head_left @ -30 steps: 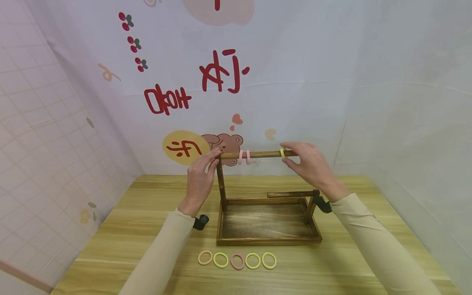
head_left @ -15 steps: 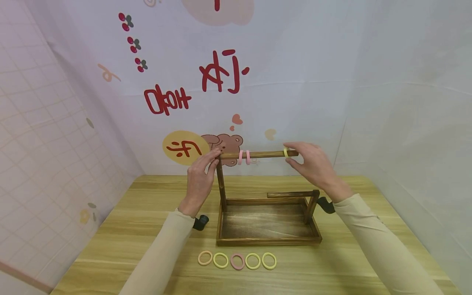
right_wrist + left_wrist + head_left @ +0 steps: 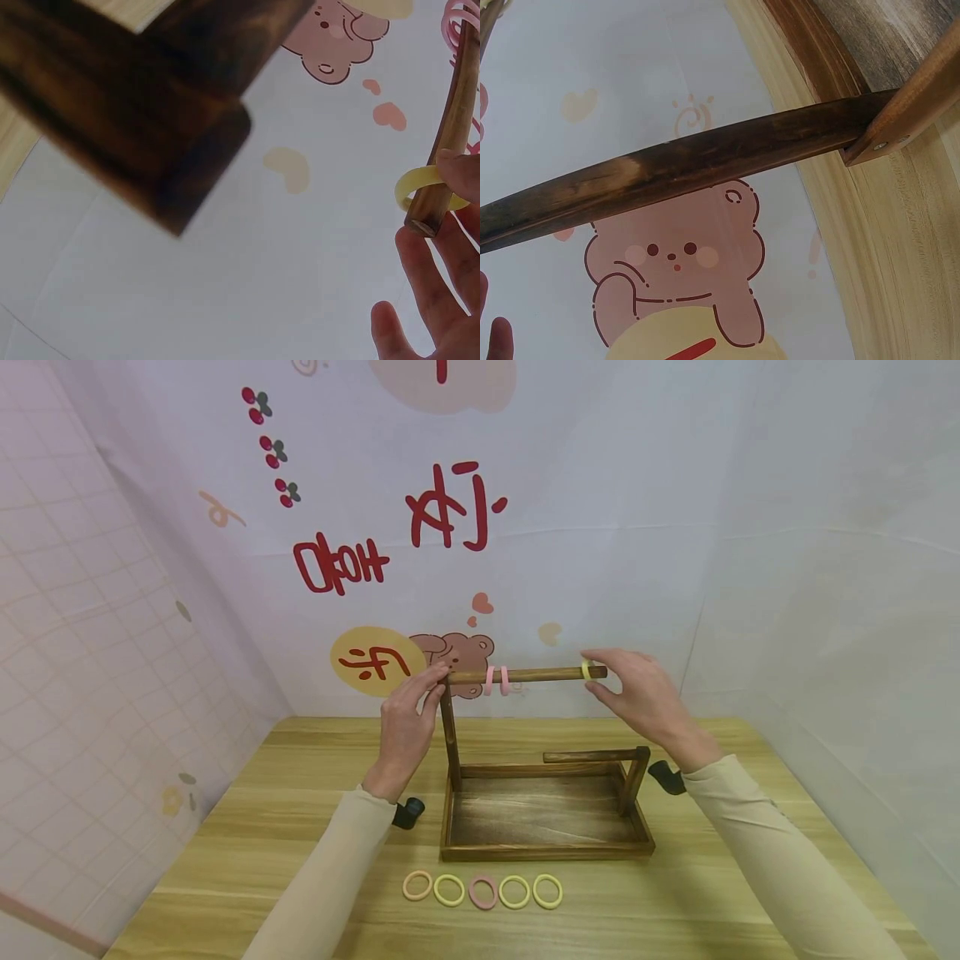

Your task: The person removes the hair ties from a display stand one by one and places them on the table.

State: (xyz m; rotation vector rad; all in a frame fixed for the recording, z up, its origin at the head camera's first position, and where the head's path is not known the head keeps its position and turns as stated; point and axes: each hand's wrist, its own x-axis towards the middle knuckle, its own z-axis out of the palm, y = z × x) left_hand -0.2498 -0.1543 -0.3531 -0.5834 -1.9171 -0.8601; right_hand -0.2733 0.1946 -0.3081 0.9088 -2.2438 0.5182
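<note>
1. The scene is being backed by a white sheet (image 3: 615,510), with red characters, cherries, hearts and a brown bear being displayed on it.
2. Below, a wood-grain tabletop (image 3: 315,827) is being occupied by a dark wooden rack (image 3: 547,852).
3. At the left end of the rack's shallow tray, a long upper rod (image 3: 543,674) is being held aloft by a tall post (image 3: 450,735); at the right end, a lower rod (image 3: 592,756) is being carried by a short post (image 3: 633,783).
4. The corner where tall post and upper rod meet is being touched by the fingertips of the left hand (image 3: 405,722); whether it is being pinched cannot be told.
5. Near the upper rod's free end, a yellow ring (image 3: 420,177) encircling it is being clamped between thumb and fingers of the right hand (image 3: 637,693).
6. Nearer the left hand, two pink rings (image 3: 504,681) are being borne on the same rod.
7. Before the tray, a row is being formed on the tabletop by one orange ring (image 3: 406,885) and four others, three yellow and one pink.
</note>
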